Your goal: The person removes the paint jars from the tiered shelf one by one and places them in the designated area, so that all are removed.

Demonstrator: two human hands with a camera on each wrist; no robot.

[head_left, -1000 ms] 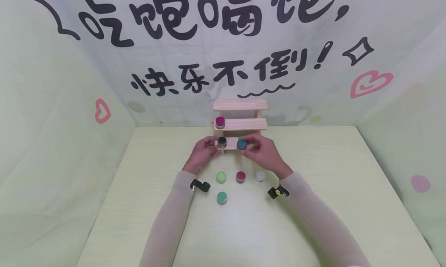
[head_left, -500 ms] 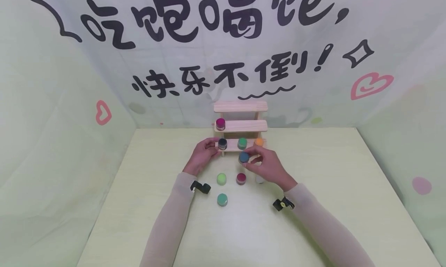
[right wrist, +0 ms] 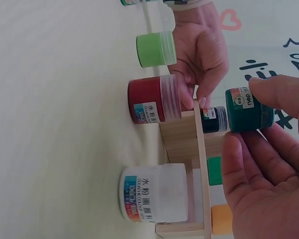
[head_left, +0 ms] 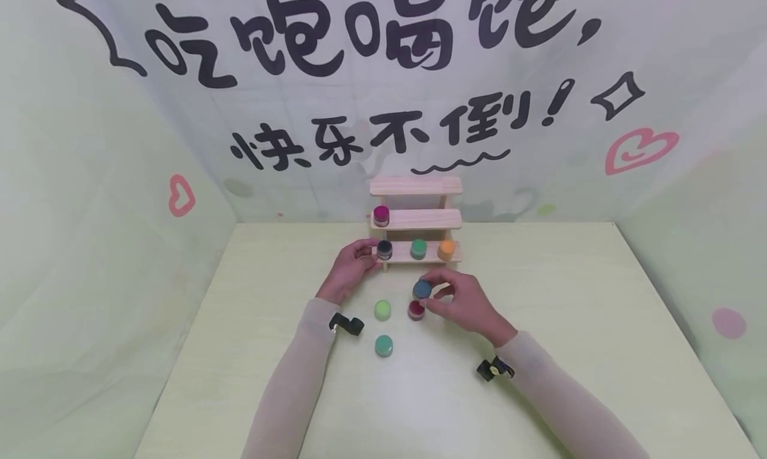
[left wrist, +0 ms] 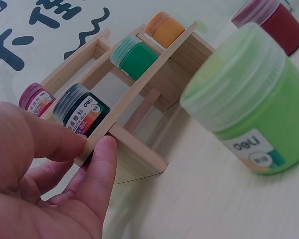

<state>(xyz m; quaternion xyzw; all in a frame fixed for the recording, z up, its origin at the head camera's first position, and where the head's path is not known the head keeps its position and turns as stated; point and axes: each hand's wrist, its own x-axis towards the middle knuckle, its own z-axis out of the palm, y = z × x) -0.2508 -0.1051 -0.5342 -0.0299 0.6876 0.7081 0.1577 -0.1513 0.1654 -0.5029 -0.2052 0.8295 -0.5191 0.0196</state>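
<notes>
My left hand (head_left: pixel 349 267) pinches the left end of the lowest step of a small wooden display stand (left wrist: pixel 120 112). Close to those fingers, a black paint jar (left wrist: pixel 81 109) sits on that step. Between thumb and fingers, my right hand (head_left: pixel 470 304) holds a dark teal paint jar (right wrist: pixel 249 108) in front of the stand. A green jar (head_left: pixel 419 248) and an orange jar (head_left: pixel 446 250) share the lowest step with the black one. On the middle step's left end is a magenta jar (head_left: pixel 381 215).
On the table (head_left: pixel 269 312), a light green jar (head_left: pixel 382 310), a dark red jar (head_left: pixel 416 310) and a turquoise jar (head_left: pixel 383 346) stand before the rack. A white jar (right wrist: pixel 154 193) shows in the right wrist view; my right hand hides it from the head view.
My right hand has drawn the teal jar back from the lowest step towards me, uncovering the green and orange jars. The left hand stays on the stand.
</notes>
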